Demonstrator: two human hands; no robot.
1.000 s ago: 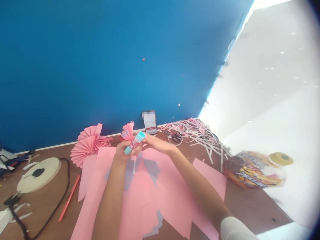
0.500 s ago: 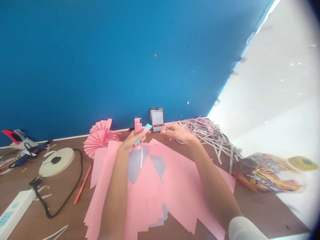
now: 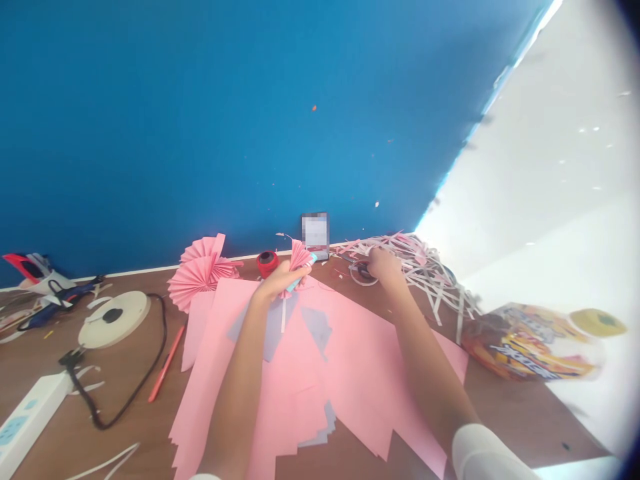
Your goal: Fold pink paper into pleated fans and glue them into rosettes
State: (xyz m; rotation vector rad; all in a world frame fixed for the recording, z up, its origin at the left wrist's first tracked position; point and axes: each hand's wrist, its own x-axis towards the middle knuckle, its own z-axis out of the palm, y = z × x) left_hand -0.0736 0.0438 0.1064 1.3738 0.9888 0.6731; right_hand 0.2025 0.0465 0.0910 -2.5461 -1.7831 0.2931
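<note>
My left hand (image 3: 286, 280) is closed around a pleated pink paper (image 3: 300, 253), whose top fans out above the fingers. The same hand also grips a light-blue stick-like item (image 3: 294, 285), partly covered by the fingers. Below that hand hangs a narrow white strip (image 3: 283, 313). My right hand (image 3: 385, 265) is curled at the left edge of a heap of pink and white paper strips (image 3: 425, 267). Its fingertips are turned away, and what they hold is hidden. Pink paper sheets (image 3: 360, 353) lie spread beneath both forearms.
Pink folded paper fans (image 3: 197, 277) stand at the left, near a red thread spool (image 3: 267, 263). A phone (image 3: 315, 235) leans on the blue wall. Further left are a red pen (image 3: 167, 363), a cream disc (image 3: 115, 320) with a black cord and a power strip (image 3: 33, 417). A snack bag (image 3: 535, 343) lies right.
My right hand has moved right and down, from beside the phone to the strip heap. My left hand has shifted slightly right, and the pleated paper has fanned out. The red spool is now uncovered.
</note>
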